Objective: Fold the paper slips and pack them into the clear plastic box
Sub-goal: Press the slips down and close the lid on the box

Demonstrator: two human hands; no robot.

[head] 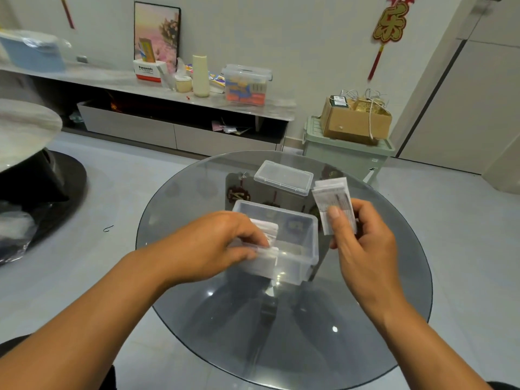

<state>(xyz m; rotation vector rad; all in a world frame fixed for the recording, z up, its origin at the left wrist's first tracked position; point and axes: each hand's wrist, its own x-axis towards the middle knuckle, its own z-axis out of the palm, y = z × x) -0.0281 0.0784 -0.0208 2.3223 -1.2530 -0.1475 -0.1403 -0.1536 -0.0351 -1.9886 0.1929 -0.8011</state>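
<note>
1. clear plastic box (305,243): open, near the middle of the round glass table (197,319), its lid (283,177) lying apart behind it. risk: the box looks light and the glass slick, so a sideways push from the packing hand could slide or tip it.
2. left hand (216,243): fingers curled over the box's left end, pinching a stack of folded slips (267,228) standing inside it. risk: if the pinch loosens before the stack is seated, the slips may fan out or fall flat and take up room.
3. right hand (363,243): held just right of the box and above the table, thumb pressed on a wad of paper slips (333,198) against curled fingers. risk: the wad seems several sheets thick; a weak pinch could let the outer sheets slip onto the glass.
4. remaining space: the right part of the box appears vacant. risk: forcing the second wad in beside the first could crumple the folds.
</note>
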